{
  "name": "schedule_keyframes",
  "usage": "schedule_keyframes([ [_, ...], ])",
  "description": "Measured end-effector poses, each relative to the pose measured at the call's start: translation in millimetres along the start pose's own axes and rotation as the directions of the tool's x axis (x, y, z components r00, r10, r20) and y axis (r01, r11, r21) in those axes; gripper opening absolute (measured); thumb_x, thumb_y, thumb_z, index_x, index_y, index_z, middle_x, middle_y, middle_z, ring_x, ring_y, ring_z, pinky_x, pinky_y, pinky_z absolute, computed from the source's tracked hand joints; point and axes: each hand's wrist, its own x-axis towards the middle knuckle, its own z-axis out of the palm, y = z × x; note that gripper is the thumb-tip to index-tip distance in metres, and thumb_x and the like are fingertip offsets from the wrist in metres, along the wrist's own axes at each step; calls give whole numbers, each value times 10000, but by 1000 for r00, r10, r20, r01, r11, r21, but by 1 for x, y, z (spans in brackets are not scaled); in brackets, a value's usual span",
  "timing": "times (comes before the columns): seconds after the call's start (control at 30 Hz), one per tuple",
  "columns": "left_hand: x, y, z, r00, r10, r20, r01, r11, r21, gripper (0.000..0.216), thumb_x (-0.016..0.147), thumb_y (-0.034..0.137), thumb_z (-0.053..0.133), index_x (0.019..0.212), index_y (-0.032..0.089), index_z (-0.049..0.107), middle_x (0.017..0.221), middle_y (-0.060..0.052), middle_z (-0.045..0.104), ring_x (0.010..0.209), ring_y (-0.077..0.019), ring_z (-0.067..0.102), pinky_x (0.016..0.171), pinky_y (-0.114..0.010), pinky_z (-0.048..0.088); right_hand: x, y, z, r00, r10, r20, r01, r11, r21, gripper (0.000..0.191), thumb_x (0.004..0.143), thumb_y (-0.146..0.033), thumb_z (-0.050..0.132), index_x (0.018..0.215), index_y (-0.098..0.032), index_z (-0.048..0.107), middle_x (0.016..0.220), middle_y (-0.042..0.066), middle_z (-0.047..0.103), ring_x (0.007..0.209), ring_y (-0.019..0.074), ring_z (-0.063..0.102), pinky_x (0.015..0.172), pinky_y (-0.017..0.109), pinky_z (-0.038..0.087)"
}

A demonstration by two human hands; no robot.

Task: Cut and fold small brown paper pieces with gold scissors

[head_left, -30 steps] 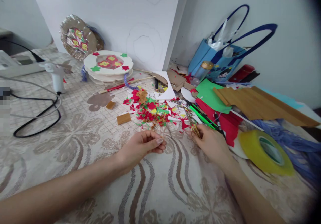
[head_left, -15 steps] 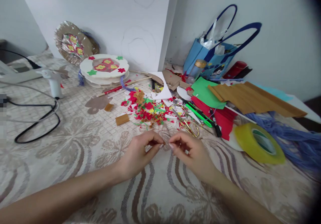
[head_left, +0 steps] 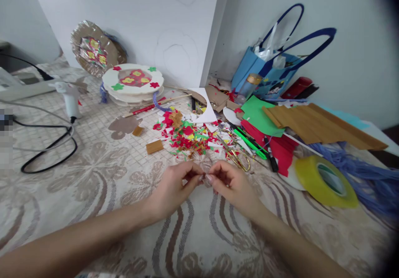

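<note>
My left hand (head_left: 176, 188) and my right hand (head_left: 230, 186) meet fingertip to fingertip low over the patterned tablecloth (head_left: 109, 195). Both pinch something tiny between thumb and fingers; it is too small to make out. Gold-handled scissors (head_left: 238, 158) lie on the cloth just beyond my right hand. A heap of red, green, yellow and white paper scraps (head_left: 190, 136) spreads behind both hands.
A yellow tape roll (head_left: 326, 181) lies at the right by blue yarn (head_left: 368, 178). Brown, green and red sheets (head_left: 311, 124), a green pen (head_left: 249, 143) and a blue bag (head_left: 268, 76) sit behind. Decorated plates (head_left: 133, 82), a glue gun (head_left: 69, 99) and a black cable (head_left: 46, 157) are left.
My right hand left the scissors lying on the cloth and came left to meet my left hand. The two fingertips now pinch together.
</note>
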Motion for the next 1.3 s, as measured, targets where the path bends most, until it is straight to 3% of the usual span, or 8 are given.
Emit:
schedule_keyframes([
  [0.23,-3,-4,1,979,203,13,-201,955,218,111,837,169,503,869,191,608,806,-29,644,729,-134,583,670,-220,423,-2,-5,2,1000,-1,9,1,999,-42,85,841,-206,510,760,-185,496,627,-35,503,556,102,501,518,206,392],
  [0.43,-4,-4,1,972,229,48,-233,940,249,109,848,173,495,881,180,598,805,-26,632,742,-129,583,676,-219,429,-4,-3,2,1000,-8,20,9,1000,-16,79,851,-182,481,774,-183,499,622,-36,501,559,101,506,520,206,400],
  [0.7,0,-2,3,999,19,49,-20,999,28,52,796,153,553,821,152,599,765,-17,639,696,-120,580,638,-224,457,0,1,2,996,70,56,-77,986,148,54,853,-182,479,802,-185,494,600,-53,517,409,46,412,389,164,322],
  [0.9,3,-6,3,990,-75,119,98,975,-199,61,790,193,578,799,134,591,710,-15,613,669,-122,584,629,-240,482,1,4,2,994,81,77,-95,974,206,69,856,-209,492,793,-184,507,591,-54,521,414,44,437,383,159,328],
  [1.0,7,-11,2,970,-148,195,214,899,-381,112,779,229,612,800,124,580,697,-16,624,671,-125,603,641,-248,497,1,4,1,995,86,51,-95,971,219,58,850,-213,504,801,-183,512,601,-51,518,450,54,482,394,161,350],
  [1.13,9,-16,2,928,-259,267,370,725,-581,174,743,237,674,839,124,584,751,-23,656,713,-117,619,690,-241,494,3,6,0,996,78,36,-84,971,225,53,850,-226,514,818,-184,522,631,-46,527,466,56,495,401,165,360],
  [1.23,9,-15,3,898,-299,321,439,617,-653,181,739,215,685,853,115,587,759,-28,659,704,-103,618,693,-226,488,4,8,0,995,93,43,-100,966,240,56,849,-232,522,823,-182,520,647,-43,533,463,53,491,395,164,357],
  [1.3,9,-14,3,892,-302,336,452,594,-665,169,744,198,683,853,108,590,758,-29,656,698,-98,616,689,-218,487,4,9,0,994,101,53,-111,960,257,58,848,-233,523,822,-181,516,654,-43,534,459,51,489,387,162,351],
])
